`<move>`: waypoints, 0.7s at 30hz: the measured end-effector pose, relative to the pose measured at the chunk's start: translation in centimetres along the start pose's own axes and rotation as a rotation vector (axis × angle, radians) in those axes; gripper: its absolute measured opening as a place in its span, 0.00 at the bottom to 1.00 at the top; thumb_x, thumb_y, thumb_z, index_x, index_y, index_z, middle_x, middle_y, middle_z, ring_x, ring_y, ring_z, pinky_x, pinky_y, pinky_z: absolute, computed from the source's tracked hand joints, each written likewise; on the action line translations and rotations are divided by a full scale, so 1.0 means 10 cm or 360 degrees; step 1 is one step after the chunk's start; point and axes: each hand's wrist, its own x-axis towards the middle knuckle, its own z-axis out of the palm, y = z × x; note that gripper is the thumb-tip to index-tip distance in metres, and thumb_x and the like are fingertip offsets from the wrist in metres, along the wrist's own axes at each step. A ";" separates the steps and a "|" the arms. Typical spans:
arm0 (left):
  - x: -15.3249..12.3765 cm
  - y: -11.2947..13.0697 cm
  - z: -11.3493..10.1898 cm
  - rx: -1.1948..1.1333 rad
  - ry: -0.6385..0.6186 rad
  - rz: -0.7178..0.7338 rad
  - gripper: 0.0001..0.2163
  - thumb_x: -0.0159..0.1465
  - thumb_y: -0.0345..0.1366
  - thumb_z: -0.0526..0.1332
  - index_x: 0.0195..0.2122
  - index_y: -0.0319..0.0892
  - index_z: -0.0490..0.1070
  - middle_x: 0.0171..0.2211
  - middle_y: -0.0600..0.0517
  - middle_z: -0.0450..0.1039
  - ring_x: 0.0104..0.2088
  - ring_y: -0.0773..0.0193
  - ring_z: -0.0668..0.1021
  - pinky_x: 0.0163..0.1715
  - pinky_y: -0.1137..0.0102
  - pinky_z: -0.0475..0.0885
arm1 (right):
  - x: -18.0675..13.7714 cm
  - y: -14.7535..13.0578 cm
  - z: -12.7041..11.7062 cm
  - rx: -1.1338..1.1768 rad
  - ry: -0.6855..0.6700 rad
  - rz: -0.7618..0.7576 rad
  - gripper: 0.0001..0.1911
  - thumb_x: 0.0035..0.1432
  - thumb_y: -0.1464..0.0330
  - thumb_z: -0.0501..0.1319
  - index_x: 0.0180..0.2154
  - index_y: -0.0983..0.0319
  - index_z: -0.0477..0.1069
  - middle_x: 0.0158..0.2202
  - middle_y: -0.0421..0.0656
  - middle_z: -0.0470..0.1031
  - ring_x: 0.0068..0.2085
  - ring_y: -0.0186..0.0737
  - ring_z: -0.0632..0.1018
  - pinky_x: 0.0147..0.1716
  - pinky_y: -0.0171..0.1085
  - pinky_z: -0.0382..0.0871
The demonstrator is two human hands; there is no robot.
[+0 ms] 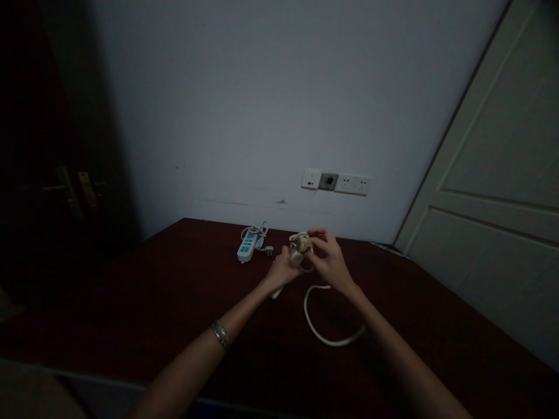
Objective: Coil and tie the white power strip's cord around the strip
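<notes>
My left hand [282, 270] is closed around a long white power strip [297, 258]; one end sticks up past the fingers and the other shows below the palm. Its socket face is hidden. My right hand [329, 259] has its fingers closed on a bunched white cord [302, 239] at the top end of the strip. Dim light blurs the detail there. A loose length of the cord [325, 340] curves over the dark red table [209, 302] below my right hand.
Behind my left hand lies another power strip [247, 247] with blue sockets, its grey cord coiled and its plug [268, 251] beside it. Wall sockets [353, 185] sit above the table's back edge. A pale door [493, 221] stands at the right, a dark door with a handle [70, 189] at the left.
</notes>
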 end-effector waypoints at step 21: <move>0.04 0.03 -0.30 0.1186 0.0319 -0.0020 0.22 0.54 0.29 0.57 0.50 0.39 0.54 0.44 0.39 0.69 0.44 0.50 0.75 0.41 0.62 0.67 | 0.41 -1.07 -1.31 0.1174 0.0751 0.0508 0.07 0.61 0.69 0.55 0.31 0.61 0.70 0.25 0.38 0.64 0.29 0.31 0.72 0.45 0.46 0.68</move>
